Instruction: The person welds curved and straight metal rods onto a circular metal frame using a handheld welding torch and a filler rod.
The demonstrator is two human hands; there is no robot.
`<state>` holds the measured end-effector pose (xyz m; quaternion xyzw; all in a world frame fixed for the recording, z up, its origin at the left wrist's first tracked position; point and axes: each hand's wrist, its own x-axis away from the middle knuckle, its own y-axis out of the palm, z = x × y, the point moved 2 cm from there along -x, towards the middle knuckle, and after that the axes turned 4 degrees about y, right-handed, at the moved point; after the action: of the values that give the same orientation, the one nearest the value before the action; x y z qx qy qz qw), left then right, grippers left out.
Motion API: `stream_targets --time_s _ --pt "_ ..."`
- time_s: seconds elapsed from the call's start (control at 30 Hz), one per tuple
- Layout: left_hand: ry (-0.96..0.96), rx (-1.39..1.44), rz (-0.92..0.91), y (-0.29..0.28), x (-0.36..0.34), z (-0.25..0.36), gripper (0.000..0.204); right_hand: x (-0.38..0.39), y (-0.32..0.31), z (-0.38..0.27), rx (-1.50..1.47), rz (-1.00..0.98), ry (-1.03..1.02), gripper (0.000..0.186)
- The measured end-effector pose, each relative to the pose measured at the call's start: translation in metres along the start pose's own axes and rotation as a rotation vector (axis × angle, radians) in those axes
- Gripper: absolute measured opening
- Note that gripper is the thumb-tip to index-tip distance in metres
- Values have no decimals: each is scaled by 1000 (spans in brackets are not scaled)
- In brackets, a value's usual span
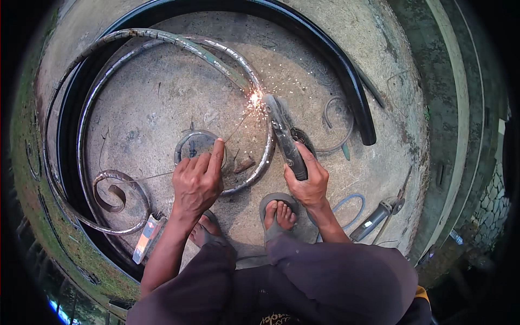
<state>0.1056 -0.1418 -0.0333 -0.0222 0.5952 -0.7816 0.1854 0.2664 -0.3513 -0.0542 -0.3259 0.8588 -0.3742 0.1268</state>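
In the head view, the curved metal tubes lie on the concrete floor between and ahead of the person's feet, bent into large loops, with a spiral end at the left. Lying low like this, the work probably sits steady and within easy reach of both hands.

The right hand is clamped around the body of a dark tool, whose far end points at bright sparks where two tubes come together. A grip well back on the body likely spares the fingers the heat. The left hand is closed on a thin rod, index finger laid forward, and the rod slants up to the sparks; that finger seems to guide it. A thin line also shows left of this hand, but whether it is the same rod I cannot tell. The hands are apart, one either side of the glow.

A thick black tube arches round the work. A grinder lies at the right and a small box at the left, both apparently kept just beside the person.
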Motion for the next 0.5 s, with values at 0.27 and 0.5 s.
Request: stream_targets --time_s 0.27,0.5 --pt "-19 11 -44 7 2 -3 51 -3 0 -1 15 -32 -16 59" --pt "4 7 -33 11 2 -6 54 -3 1 -1 16 -61 -10 59"
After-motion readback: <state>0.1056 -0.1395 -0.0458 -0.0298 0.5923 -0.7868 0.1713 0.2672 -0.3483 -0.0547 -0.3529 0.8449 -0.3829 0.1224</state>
